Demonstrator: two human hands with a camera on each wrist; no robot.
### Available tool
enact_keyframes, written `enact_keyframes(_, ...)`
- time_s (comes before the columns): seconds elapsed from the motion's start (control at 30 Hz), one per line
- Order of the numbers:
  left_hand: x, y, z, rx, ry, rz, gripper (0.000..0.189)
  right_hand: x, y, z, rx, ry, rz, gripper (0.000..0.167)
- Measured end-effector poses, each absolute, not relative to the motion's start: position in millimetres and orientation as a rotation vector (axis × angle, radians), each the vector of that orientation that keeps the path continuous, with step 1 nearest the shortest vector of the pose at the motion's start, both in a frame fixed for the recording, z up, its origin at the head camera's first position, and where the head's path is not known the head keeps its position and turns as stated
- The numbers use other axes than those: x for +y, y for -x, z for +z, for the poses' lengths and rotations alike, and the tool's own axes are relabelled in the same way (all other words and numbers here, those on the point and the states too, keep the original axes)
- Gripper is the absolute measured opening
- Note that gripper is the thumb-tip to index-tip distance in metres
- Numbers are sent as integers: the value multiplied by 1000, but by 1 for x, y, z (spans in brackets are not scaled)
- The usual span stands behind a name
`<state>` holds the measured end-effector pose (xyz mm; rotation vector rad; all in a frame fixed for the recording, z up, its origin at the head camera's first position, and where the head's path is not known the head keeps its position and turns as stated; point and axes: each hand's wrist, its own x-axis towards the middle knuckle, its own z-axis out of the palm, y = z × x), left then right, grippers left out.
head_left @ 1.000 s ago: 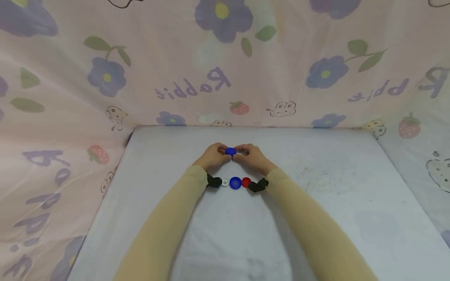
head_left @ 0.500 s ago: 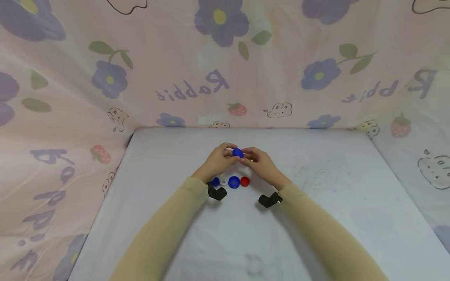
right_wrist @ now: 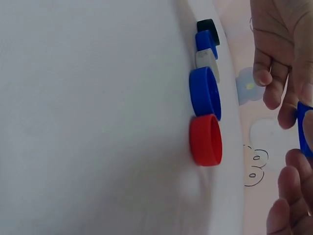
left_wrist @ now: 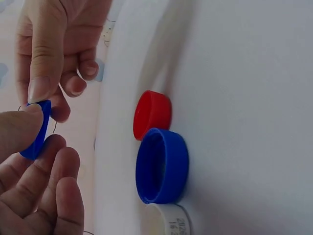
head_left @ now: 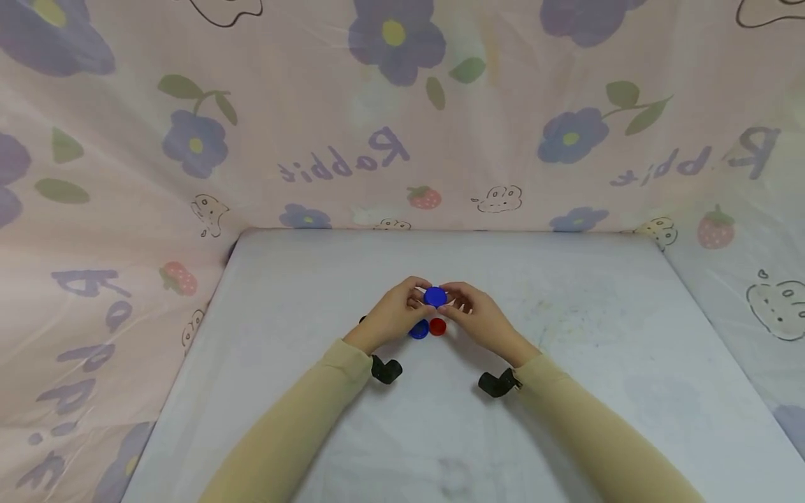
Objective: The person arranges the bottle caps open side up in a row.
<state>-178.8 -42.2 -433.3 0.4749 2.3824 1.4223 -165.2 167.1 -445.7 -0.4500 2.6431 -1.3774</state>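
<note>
Both hands pinch one blue bottle cap between thumb and fingers, lifted above the table. The left hand has its side nearest the left; the right hand grips the opposite edge. Seen from the left wrist, the cap stands nearly edge-on between the two thumbs. Below, a row of caps rests on the table: a red cap, a larger blue cap, a white cap, a smaller blue cap and a black cap. In the head view the left hand covers much of this row.
A white-covered table lies under the arms. Behind and beside it hangs a pink curtain with flowers and rabbit drawings. A black wrist-worn piece sticks out at the left cuff, and another black piece at the right cuff.
Both hands have come nearer the person and slightly right with the blue cap, now just beyond the row. The cap's flat top tilted, then turned up toward the head camera again.
</note>
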Motion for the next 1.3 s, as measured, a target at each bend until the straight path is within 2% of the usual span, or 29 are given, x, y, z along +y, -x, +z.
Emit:
enact_keyframes(0.33,-42,176,-434,2462,-511,1359,43,167,162,-445,2713,502,-1326,47)
enact_keyframes(0.6,-41,173,-436,2461,-489,1333,42,168,158,-447,2732,515,-1301,39)
enact_keyframes(1.3,-43,170,-435,2503,-488,1289,40,169,157,-450,2702,413,-1417,37)
